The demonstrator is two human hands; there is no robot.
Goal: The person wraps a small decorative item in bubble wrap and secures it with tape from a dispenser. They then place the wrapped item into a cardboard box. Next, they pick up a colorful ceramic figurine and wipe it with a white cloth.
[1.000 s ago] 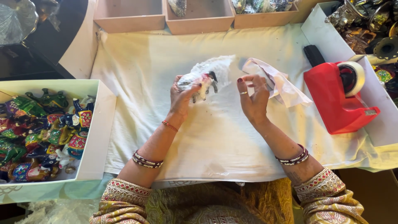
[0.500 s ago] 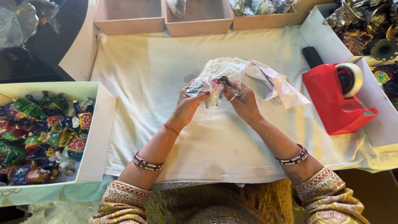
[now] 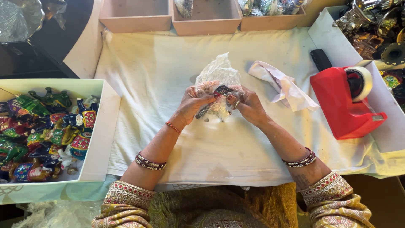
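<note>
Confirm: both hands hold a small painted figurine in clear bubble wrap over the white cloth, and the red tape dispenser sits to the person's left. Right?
Not quite. The head view shows the red tape dispenser on the person's right, not left. The rest stands: the left hand and right hand hold a small painted figurine in clear bubble wrap over the white cloth.

We note the following worn items. Both forearms are bare from wrist to cuff. Each sleeve is olive-gold patterned fabric, ending in a wide embroidered cuff with cream, red and gold bands. The left hand (image 3: 192, 103) carries a thin red bead bracelet at the wrist and a dark, studded bangle further up the forearm. The right hand (image 3: 249, 107) carries a ring on one finger and a matching dark studded bangle. Fingernails are painted dark red.
</note>
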